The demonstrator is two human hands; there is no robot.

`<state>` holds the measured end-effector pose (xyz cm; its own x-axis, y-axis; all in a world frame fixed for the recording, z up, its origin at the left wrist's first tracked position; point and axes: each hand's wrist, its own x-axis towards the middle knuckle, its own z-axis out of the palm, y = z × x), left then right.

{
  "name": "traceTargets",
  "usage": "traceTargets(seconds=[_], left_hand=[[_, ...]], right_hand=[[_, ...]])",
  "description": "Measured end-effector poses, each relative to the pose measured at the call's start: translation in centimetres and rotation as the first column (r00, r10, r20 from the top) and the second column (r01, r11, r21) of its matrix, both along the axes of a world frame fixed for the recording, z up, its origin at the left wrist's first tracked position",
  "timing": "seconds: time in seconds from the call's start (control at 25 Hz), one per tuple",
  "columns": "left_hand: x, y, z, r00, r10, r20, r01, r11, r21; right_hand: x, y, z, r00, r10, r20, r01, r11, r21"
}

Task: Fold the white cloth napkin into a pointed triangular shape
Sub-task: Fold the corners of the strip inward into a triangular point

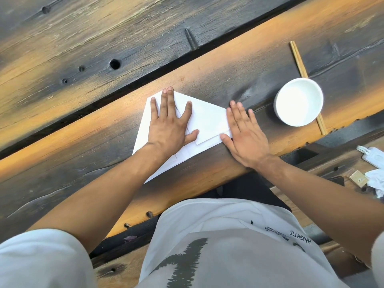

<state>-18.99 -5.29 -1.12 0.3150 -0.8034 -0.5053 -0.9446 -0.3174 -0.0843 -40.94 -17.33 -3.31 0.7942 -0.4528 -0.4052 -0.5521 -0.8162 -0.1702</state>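
Pressing the folded layers flat appears to be the step in hand. The napkin lies on the wooden table, already folded into an angular shape with a pointed corner running back toward the person, under the left forearm.

Left hand: palm down on the napkin, fingers straight and spread, thumb out to the right. Middle fingertips reach the far edge of the cloth; the thumb tip lies just beside the edge of the upper folded flap.

Right hand: palm down, fingers straight and close together. Most of the hand rests on bare wood; its thumb side touches the napkin's right corner. Whether the thumb actually pins the cloth I cannot tell.

Judgement on doing it well: keep the left palm as the anchor so the layers do not slide, and run the right hand's inner edge along the fold from the corner inward, with even pressure. Check that the flap edges line up before creasing; the lower edge shows a slight step between layers.

Nearby: a white bowl sits beyond the right hand's fingertips, well apart from the napkin, over a pair of chopsticks.
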Motion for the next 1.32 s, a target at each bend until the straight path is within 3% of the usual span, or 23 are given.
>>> traceTargets(seconds=[0.32, 0.48, 0.6, 0.76, 0.92, 1.16, 1.32], left_hand=[[0.5, 0.2, 0.2, 0.998, 0.017, -0.059, -0.018, 1.000, -0.013], [1.1, 1.3, 0.0, 0.982, 0.102, -0.159, -0.131, 0.973, -0.188], [0.2, 1.5, -0.2, 0.988, 0.085, -0.130, -0.117, 0.956, -0.270], [-0.8, 0.4, -1.5, 0.992, -0.015, -0.128, -0.016, 0.971, -0.239], [0.0, 1.0, -2.8, 0.990, -0.047, -0.134, 0.020, 0.980, -0.199], [-0.1, 0.6, -2.4, 0.990, -0.064, -0.122, 0.048, 0.991, -0.128], [0.0, 0.5, -2.2, 0.989, -0.081, -0.122, 0.072, 0.995, -0.076]], right_hand=[[-1.9, 0.0, 0.2, 0.997, -0.068, -0.024, 0.067, 0.997, -0.040], [0.5, 1.4, 1.0, 0.986, -0.136, 0.098, 0.140, 0.989, -0.040], [3.8, 2.3, 1.1, 0.977, -0.074, 0.201, 0.076, 0.997, 0.000], [6.5, 3.0, -0.4, 0.985, 0.016, 0.173, -0.012, 1.000, -0.023], [4.1, 1.7, -1.5, 0.990, 0.027, 0.139, -0.025, 1.000, -0.018], [-2.4, -0.2, -0.8, 0.991, -0.129, 0.037, 0.131, 0.989, -0.063], [-2.2, 0.2, -0.5, 0.986, -0.168, 0.020, 0.169, 0.984, -0.050]])
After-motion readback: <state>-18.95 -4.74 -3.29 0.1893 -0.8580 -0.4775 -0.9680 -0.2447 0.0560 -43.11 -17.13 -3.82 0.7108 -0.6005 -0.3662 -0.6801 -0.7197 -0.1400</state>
